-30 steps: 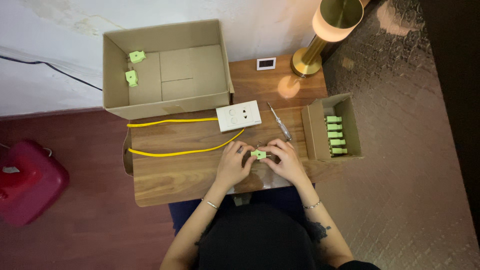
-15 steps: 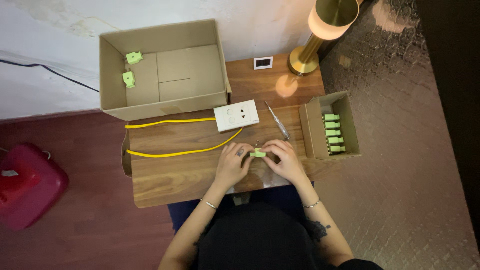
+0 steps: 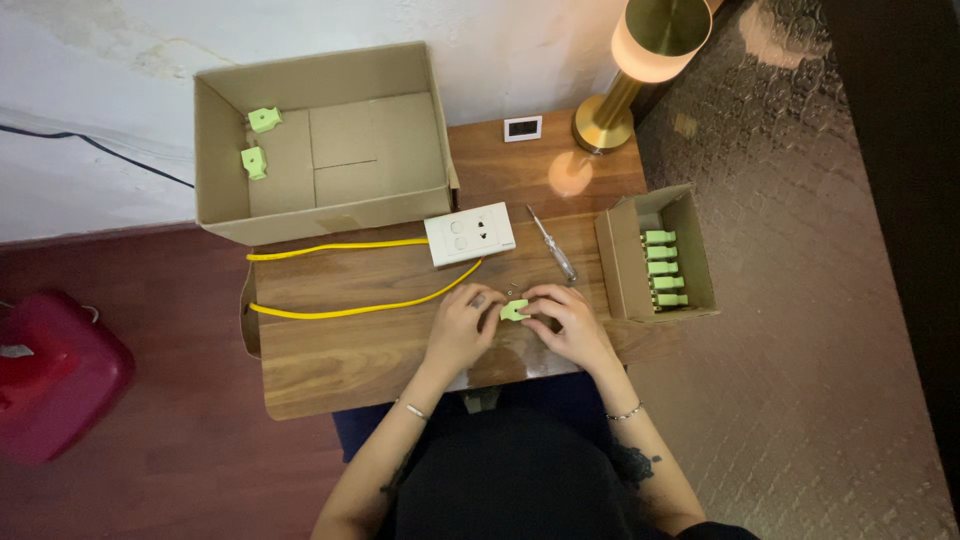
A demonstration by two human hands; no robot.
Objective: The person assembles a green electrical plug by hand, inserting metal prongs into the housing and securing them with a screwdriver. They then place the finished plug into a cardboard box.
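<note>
Plastic, small and pale green, the plug piece (image 3: 514, 311) sat pinched between your left hand (image 3: 462, 327) and right hand (image 3: 566, 322) over the wooden table (image 3: 340, 350); it looked light, rigid, best gripped by its sides.

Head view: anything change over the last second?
Nothing visibly changed. Both hands, left hand and right hand, still hold the small green plug between them over the wooden table. The boxes, yellow cable and screwdriver lie as before.
</note>
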